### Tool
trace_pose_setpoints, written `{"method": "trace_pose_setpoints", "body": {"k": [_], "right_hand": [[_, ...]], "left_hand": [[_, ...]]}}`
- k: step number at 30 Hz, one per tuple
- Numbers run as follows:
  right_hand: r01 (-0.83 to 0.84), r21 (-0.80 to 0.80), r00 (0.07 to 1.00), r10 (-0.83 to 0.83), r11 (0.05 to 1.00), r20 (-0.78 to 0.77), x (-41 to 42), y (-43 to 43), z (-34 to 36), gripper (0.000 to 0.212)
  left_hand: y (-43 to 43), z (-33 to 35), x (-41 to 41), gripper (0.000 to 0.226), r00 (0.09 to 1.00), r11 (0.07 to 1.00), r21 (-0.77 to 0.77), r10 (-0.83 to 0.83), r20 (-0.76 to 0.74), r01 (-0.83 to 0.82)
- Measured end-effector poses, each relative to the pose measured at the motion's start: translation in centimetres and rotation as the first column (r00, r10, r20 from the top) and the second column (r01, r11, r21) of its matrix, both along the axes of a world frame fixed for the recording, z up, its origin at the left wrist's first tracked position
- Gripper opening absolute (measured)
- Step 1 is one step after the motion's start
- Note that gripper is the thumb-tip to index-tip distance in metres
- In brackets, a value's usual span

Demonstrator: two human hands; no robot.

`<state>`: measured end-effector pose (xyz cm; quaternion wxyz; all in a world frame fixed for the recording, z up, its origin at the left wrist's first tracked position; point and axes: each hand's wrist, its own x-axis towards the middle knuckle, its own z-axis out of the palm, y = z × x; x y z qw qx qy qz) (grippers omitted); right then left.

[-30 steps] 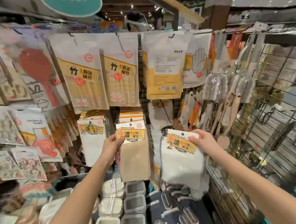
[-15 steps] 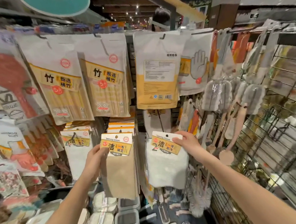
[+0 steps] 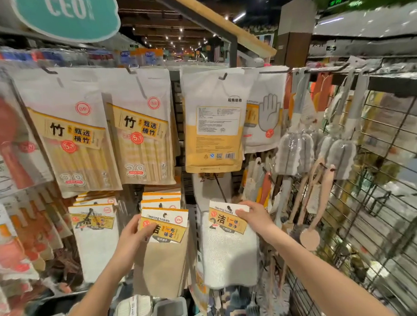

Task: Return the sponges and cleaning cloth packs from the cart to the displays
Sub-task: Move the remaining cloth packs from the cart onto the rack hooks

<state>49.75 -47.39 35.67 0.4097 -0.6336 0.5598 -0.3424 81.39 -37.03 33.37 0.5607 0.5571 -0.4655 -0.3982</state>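
**A:** What crowds the spot?

**B:** Two chopstick packs (image 3: 79,146) hang side by side overhead. They are glossy pouches with pale sticks showing through. Just right of them a yellow pouch (image 3: 213,133) shows its printed back, and a glove pack (image 3: 266,115) peeks out from behind it. Further right, brushes (image 3: 293,152) with fuzzy grey heads wrapped in film dangle on long handles against a wire grid (image 3: 376,196).

**A:** And the cloths?

**B:** The tan pack (image 3: 160,265) is a flat, smooth beige cloth under a white and orange card header. It sits in front of a stack of like headers. The left hand (image 3: 134,232) pinches that header's left edge, thumb on the front. The white pack (image 3: 229,259) hangs just beside it on the right and is thicker and nubbly. The right hand (image 3: 253,216) grips its header's top right corner, fingers curled over the card.

**A:** Is the white one hooked on?

**B:** A black peg (image 3: 220,189) slants down to the header's hole, but I cannot tell whether it passes through.

**A:** Anything near the arms?

**B:** A hung cloth (image 3: 95,240), white with the same sort of header, is near the left hand. Below the tan pack stand boxy tubs (image 3: 170,311) with grey lids.
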Motion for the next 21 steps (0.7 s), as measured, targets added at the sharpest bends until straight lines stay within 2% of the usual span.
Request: {"method": "trace_pose_setpoints", "body": {"k": [3,6,8,10,12,16,21], "right_hand": [[-0.009,-0.005,1.000,0.009,1.000,-0.016,0.6,0.2,0.0,0.021],[-0.008,-0.001,1.000,0.008,1.000,-0.028,1.3,0.1,0.0,0.023],[0.004,-0.003,0.999,-0.004,1.000,-0.040,1.8,-0.4,-0.4,0.016],[0.003,-0.012,0.998,-0.004,1.000,-0.061,1.9,-1.1,-1.2,0.024],[0.018,0.001,0.997,-0.018,1.000,-0.070,1.9,-1.2,-1.2,0.040],[0.036,-0.011,0.995,-0.036,0.999,-0.097,2.0,-0.2,0.2,0.029],[0.061,0.004,0.992,-0.060,0.998,-0.108,1.6,0.0,0.5,0.029]], "left_hand": [[0.3,-0.3,0.4,0.024,0.995,1.000,0.015,-0.006,-0.099,0.008],[0.2,-0.4,0.9,0.029,0.997,1.000,0.014,-0.017,-0.076,0.018],[0.1,0.0,1.0,0.046,0.995,0.998,0.003,-0.055,-0.083,0.056],[0.0,0.4,1.1,0.060,0.992,0.995,0.000,-0.102,-0.081,0.102],[0.0,0.7,0.9,0.055,0.994,0.995,-0.006,-0.098,-0.043,0.097],[0.1,1.1,0.2,0.030,0.999,0.999,-0.023,0.025,0.021,-0.024],[-0.3,1.3,-1.0,0.025,1.000,1.000,0.016,0.020,-0.002,-0.020]]}}
